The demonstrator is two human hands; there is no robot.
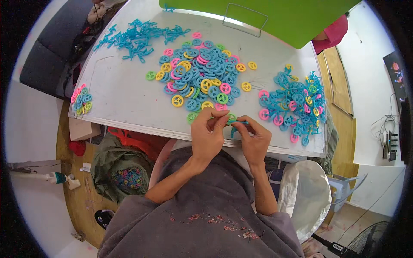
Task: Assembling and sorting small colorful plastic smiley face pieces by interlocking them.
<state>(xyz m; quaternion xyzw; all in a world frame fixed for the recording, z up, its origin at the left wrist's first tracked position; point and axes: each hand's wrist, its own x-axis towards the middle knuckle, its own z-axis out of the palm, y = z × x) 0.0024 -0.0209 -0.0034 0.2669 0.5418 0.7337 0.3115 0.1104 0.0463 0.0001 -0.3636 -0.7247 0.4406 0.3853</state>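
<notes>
Green wheel (232, 116) and blue piece (234, 130) are pinched between left hand (208, 135) and right hand (255, 141), over the near edge of the tabletop (124, 92). Any lettering is too small to read.

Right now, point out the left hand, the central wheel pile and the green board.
Left hand (207, 136): head view, back of the hand.
Central wheel pile (200, 72): head view, middle of the heap.
Green board (294, 20): head view, flat face.
</notes>
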